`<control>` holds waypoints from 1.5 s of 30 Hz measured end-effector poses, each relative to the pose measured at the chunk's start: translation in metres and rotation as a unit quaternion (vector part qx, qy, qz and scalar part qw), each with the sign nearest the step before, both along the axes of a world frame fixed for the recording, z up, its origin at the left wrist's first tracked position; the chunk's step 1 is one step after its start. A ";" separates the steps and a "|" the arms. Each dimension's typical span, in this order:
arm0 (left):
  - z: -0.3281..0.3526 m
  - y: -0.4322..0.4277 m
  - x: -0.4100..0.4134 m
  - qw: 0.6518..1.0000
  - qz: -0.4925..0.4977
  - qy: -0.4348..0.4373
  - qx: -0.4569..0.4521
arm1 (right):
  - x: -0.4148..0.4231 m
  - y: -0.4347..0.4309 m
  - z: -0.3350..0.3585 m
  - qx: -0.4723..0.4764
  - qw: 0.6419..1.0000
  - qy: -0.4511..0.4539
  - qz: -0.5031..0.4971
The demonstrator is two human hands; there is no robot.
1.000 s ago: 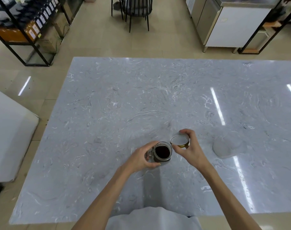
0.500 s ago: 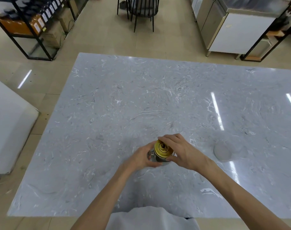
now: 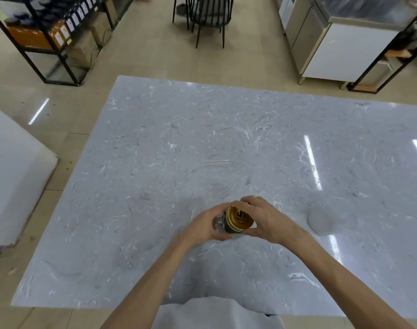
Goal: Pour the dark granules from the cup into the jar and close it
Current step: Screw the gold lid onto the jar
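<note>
A small glass jar stands on the grey marble table, near its front edge. A gold lid sits on top of the jar. My left hand wraps the jar's side from the left. My right hand grips the lid's rim from the right, with fingers curled over its far edge. A clear empty cup rests on the table to the right of my right hand. The jar's contents are hidden under the lid.
A black chair stands beyond the table's far edge. A black shelf rack is at the far left, a steel cabinet at the far right. A white surface lies left of the table.
One second ago my right hand held the lid beside the open jar, dark granules showing. It then set the lid onto the jar's mouth and still grips it.
</note>
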State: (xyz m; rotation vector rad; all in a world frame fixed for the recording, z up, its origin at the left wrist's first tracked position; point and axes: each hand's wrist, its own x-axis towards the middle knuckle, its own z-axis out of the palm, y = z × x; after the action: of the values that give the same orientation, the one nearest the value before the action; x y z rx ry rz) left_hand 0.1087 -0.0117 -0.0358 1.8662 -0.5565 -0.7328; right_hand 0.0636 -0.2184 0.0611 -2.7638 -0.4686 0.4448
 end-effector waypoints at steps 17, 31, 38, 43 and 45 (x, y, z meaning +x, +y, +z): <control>0.001 0.000 0.000 0.999 -0.008 -0.001 -0.033 | -0.020 0.038 0.005 -0.141 0.962 -0.028 -0.234; -0.005 0.000 0.003 0.999 -0.014 0.013 -0.036 | -0.032 0.041 -0.007 0.053 0.965 -0.057 -0.252; -0.006 -0.001 0.002 0.999 -0.006 -0.004 -0.034 | -0.030 0.035 -0.035 0.114 0.977 -0.115 -0.140; -0.016 -0.008 -0.013 0.997 0.049 0.017 -0.052 | -0.019 0.060 -0.055 -0.017 0.934 -0.281 -0.219; -0.019 -0.007 -0.016 0.996 0.059 0.030 -0.053 | -0.017 0.067 -0.059 -0.028 0.929 -0.274 -0.246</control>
State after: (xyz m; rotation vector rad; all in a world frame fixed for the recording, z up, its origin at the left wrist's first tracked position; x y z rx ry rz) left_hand 0.0930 -0.0184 -0.0544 1.7572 -0.4355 -0.6665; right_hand 0.0471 -0.1518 0.0021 -2.8900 0.1407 -0.4494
